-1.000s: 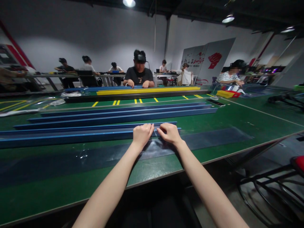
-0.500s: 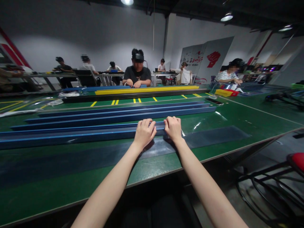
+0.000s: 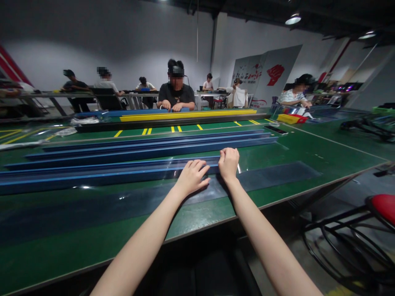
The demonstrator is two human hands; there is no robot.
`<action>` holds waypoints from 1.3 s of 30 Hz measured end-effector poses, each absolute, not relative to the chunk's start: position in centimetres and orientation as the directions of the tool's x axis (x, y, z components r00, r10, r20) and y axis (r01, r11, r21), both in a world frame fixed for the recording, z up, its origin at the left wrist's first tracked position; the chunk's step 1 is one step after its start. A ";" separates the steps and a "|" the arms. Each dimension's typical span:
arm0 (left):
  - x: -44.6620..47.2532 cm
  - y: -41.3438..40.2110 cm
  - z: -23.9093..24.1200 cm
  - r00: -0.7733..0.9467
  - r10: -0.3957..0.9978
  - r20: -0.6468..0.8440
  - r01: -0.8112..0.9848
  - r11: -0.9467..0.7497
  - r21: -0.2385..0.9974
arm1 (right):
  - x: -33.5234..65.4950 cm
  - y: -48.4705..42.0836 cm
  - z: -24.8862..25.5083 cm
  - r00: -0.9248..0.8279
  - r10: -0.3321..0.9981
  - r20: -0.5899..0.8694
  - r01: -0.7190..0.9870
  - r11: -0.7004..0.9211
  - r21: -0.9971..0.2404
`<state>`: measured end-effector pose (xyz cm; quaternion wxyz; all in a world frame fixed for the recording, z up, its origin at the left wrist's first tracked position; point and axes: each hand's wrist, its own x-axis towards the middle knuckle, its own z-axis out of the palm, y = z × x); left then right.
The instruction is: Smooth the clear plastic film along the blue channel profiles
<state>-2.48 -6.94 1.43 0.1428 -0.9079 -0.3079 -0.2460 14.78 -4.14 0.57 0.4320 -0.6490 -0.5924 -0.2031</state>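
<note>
A long blue profile strip (image 3: pixel 92 174) lies across the green table (image 3: pixel 293 150) in front of me, wrapped in thin clear film (image 3: pixel 259 158). My left hand (image 3: pixel 193 176) rests on the strip near its right end, fingers stretched out flat. My right hand (image 3: pixel 228 163) sits at the strip's right end with its fingers curled into a pinch on the clear film. A dark flat sheet (image 3: pixel 271 174) lies under and in front of the strip.
More long blue strips (image 3: pixel 148 148) lie behind mine. Further back are a yellow strip (image 3: pixel 188 116) and a black one. A person opposite handles a blue strip; other people sit at tables behind. A red stool (image 3: pixel 381 205) and metal frame stand at my right.
My right hand moved right and away along the strip end, pulling the film. My left hand uncurled from a fist to flat fingers on the strip.
</note>
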 end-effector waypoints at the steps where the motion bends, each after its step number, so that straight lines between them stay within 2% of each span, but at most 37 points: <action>1: -2.5 -7.0 1.4 0.692 0.493 0.527 0.629 -0.770 -0.106 | 14.8 -4.2 0.5 0.216 0.594 0.775 0.944 0.077 -0.322; 9: -2.2 -6.9 1.1 0.721 0.482 0.498 0.609 -0.784 -0.124 | 14.7 -4.6 0.5 0.282 0.610 0.740 0.940 -0.022 -0.341; 15: -2.1 -6.6 1.1 0.710 0.467 0.528 0.623 -0.766 -0.161 | 14.8 -4.9 0.9 0.323 0.598 0.734 0.936 -0.087 -0.341; 22: -3.3 -6.6 2.0 0.478 0.640 0.602 0.837 -0.540 -0.091 | 15.4 -4.6 0.6 0.389 0.500 0.774 0.909 -0.071 -0.411; 28: -3.7 -6.0 0.9 0.394 0.714 0.578 0.891 -0.451 -0.051 | 15.1 -4.4 0.2 0.240 0.470 0.850 0.959 0.023 -0.284; 35: -3.5 -5.8 0.6 0.422 0.740 0.524 0.884 -0.464 -0.057 | 13.8 -4.6 0.2 0.081 0.658 0.749 0.968 0.127 -0.216; 39: -3.6 -5.8 0.8 0.459 0.726 0.512 0.867 -0.492 -0.080 | 13.4 -4.9 0.4 0.017 0.690 0.724 0.965 0.178 -0.192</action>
